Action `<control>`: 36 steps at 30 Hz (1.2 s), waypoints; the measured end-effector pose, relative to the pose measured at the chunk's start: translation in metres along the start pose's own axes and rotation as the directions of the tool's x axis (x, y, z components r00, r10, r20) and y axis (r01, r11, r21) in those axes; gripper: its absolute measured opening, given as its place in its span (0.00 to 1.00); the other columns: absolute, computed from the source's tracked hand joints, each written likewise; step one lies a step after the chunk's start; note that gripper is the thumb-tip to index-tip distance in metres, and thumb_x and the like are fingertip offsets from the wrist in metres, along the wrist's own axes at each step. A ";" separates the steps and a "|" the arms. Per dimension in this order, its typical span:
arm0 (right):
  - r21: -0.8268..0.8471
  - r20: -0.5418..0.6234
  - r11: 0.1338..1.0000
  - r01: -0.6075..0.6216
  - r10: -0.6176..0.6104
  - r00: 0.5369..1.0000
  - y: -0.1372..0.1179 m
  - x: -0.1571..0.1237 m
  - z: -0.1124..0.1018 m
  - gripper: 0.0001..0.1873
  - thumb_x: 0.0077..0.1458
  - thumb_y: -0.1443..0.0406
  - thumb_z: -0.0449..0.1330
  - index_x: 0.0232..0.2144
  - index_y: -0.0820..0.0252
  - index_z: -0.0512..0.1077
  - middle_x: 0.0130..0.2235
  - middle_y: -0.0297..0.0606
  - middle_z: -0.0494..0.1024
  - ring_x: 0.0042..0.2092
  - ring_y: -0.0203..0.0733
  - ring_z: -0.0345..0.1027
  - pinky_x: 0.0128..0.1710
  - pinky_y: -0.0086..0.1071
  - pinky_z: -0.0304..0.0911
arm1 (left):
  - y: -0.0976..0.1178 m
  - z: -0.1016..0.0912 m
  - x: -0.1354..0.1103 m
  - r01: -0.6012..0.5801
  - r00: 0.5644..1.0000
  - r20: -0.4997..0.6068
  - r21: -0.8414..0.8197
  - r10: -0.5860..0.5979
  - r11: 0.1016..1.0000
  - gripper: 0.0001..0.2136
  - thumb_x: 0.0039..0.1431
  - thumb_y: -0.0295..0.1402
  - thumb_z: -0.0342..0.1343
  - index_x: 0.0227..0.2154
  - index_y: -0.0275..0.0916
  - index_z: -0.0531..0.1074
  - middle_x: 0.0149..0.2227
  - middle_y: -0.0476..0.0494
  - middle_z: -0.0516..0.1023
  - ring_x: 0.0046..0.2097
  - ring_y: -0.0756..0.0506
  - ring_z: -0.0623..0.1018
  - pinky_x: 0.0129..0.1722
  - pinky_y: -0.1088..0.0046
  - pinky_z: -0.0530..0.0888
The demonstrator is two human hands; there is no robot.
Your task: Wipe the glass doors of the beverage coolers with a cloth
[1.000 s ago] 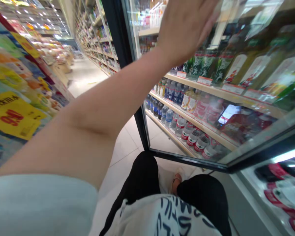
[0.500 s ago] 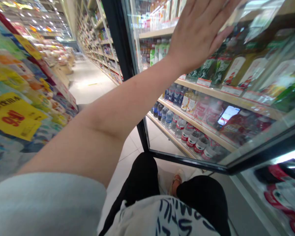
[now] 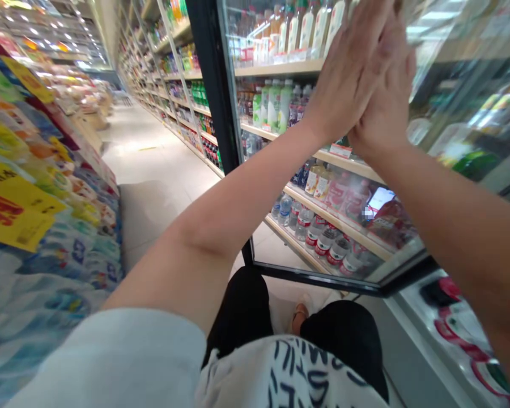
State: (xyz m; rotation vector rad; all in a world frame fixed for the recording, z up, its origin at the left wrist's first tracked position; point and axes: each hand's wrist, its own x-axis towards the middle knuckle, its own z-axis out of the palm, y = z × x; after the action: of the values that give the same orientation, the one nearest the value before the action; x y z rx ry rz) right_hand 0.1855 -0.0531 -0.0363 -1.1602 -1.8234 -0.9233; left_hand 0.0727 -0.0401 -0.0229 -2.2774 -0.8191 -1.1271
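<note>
In front of me a fridge's glass door (image 3: 221, 113) with a black frame stands swung open. My left hand (image 3: 348, 79) is raised at the glass with its fingers stretched upward. Beside it, partly overlapped by it, is my right hand (image 3: 386, 105), also with straight fingers. The two hands meet or nearly meet, palms turned inward. Neither shows anything held. The upper fingertips run out of the picture, and whether both palms press on the glass I cannot tell.
Shelves of drink bottles (image 3: 323, 241) show in the glass, along with a bright phone screen (image 3: 381, 198). Red-labelled bottles (image 3: 463, 334) lie inside the fridge at lower right. Left stand stacked goods with a yellow price sign (image 3: 15, 207). An aisle floor (image 3: 153, 187) runs back between shelves.
My right arm has come in from the right, its hand now beside my left. The left hand's fingers have turned more upright. My view has shifted slightly.
</note>
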 end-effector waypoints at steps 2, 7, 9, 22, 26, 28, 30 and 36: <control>-0.053 0.021 0.998 0.038 -0.036 0.999 0.007 -0.011 0.004 0.34 0.69 0.56 0.35 0.66 0.74 0.58 0.73 0.46 0.45 0.75 0.36 0.31 0.72 0.48 0.33 | -0.008 -0.005 -0.025 0.094 0.995 -0.037 0.012 -0.093 0.996 0.28 0.76 0.46 0.22 0.74 0.51 0.28 0.74 0.67 0.38 0.70 0.49 0.16 0.72 0.65 0.27; -0.155 -0.135 0.986 -0.064 0.044 0.990 0.043 -0.033 -0.001 0.24 0.66 0.64 0.46 0.60 0.63 0.66 0.70 0.37 0.56 0.73 0.35 0.41 0.73 0.51 0.34 | -0.046 -0.006 -0.068 0.217 0.975 -0.065 0.111 -0.210 0.970 0.29 0.75 0.46 0.38 0.74 0.55 0.39 0.74 0.69 0.39 0.73 0.48 0.23 0.73 0.63 0.29; -0.119 -0.216 0.987 -0.111 0.084 0.973 0.049 -0.041 0.003 0.23 0.64 0.66 0.51 0.60 0.67 0.66 0.70 0.45 0.57 0.73 0.43 0.43 0.73 0.54 0.38 | -0.058 -0.002 -0.073 0.205 0.978 -0.077 0.215 -0.193 0.955 0.29 0.74 0.42 0.42 0.74 0.53 0.43 0.74 0.65 0.37 0.73 0.47 0.26 0.73 0.61 0.27; -0.068 -0.353 0.989 -0.129 0.097 0.930 0.027 -0.083 0.064 0.41 0.64 0.60 0.54 0.73 0.65 0.46 0.73 0.52 0.48 0.74 0.64 0.40 0.69 0.63 0.43 | -0.052 0.038 -0.095 0.266 0.952 -0.268 0.490 -0.147 0.830 0.32 0.72 0.42 0.49 0.73 0.33 0.52 0.74 0.41 0.43 0.75 0.36 0.37 0.74 0.46 0.43; -0.127 -0.188 0.974 0.190 -0.212 0.959 0.025 -0.083 0.062 0.37 0.66 0.63 0.52 0.73 0.57 0.48 0.72 0.42 0.56 0.73 0.53 0.47 0.72 0.55 0.40 | -0.055 0.038 -0.095 0.270 0.950 -0.280 0.515 -0.139 0.813 0.32 0.72 0.43 0.49 0.72 0.33 0.53 0.74 0.41 0.43 0.75 0.35 0.39 0.73 0.46 0.48; -0.125 -0.252 0.989 0.072 -0.102 0.962 0.032 -0.080 0.056 0.35 0.66 0.64 0.51 0.72 0.59 0.51 0.71 0.44 0.56 0.72 0.55 0.49 0.72 0.56 0.40 | -0.056 0.039 -0.096 0.272 0.948 -0.287 0.519 -0.134 0.810 0.32 0.72 0.43 0.50 0.72 0.33 0.53 0.74 0.41 0.44 0.75 0.34 0.41 0.73 0.46 0.50; -0.090 -0.358 0.988 -0.123 0.083 0.930 0.035 -0.077 0.053 0.35 0.65 0.64 0.52 0.72 0.64 0.52 0.71 0.48 0.55 0.72 0.59 0.49 0.70 0.58 0.44 | -0.056 0.039 -0.097 0.265 0.948 -0.294 0.519 -0.122 0.813 0.31 0.72 0.43 0.50 0.72 0.34 0.54 0.74 0.41 0.45 0.75 0.34 0.42 0.73 0.46 0.52; -0.140 -0.237 0.979 0.151 -0.181 0.955 0.024 -0.079 0.055 0.34 0.64 0.66 0.53 0.71 0.57 0.54 0.70 0.41 0.60 0.71 0.52 0.51 0.72 0.53 0.42 | -0.055 0.037 -0.099 0.257 0.947 -0.304 0.523 -0.104 0.812 0.31 0.72 0.41 0.50 0.71 0.32 0.55 0.74 0.40 0.46 0.75 0.34 0.43 0.72 0.46 0.54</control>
State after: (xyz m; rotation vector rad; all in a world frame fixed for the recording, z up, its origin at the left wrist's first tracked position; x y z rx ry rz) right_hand 0.2184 -0.0272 -0.1256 -0.9235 -1.6971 -1.2328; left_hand 0.0066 -0.0071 -0.1170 -1.5533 -1.1050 -1.0617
